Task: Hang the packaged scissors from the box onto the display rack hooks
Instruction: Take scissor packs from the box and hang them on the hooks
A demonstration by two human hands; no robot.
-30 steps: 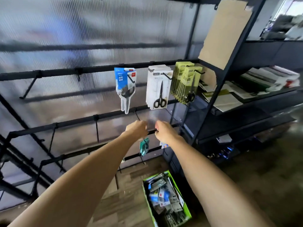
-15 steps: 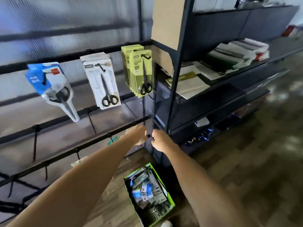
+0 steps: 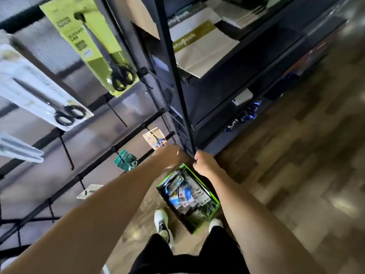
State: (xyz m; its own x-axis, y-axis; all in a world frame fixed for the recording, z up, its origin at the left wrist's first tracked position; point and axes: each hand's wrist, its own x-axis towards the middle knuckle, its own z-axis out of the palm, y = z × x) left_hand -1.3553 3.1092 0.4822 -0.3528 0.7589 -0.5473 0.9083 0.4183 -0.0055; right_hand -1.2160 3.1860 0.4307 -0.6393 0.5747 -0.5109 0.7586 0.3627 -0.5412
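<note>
Packaged scissors [image 3: 187, 196] lay heaped in green box [image 3: 214, 213] on floor, near shoes. Both hands hovered just above it: left hand [image 3: 170, 156] grip unclear, right hand [image 3: 203, 164] fingers curled, contents unclear. Green pack [image 3: 94, 42] hung upper left.

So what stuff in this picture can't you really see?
- Head view, left hand: seen from behind, so its fingers and anything in them are hidden.
- Right hand: something small and dark at its fingertips, too small to name.
- Green box: the packs inside are jumbled and blurry.
- White scissors pack: cut off at the left edge, print smeared.
</note>
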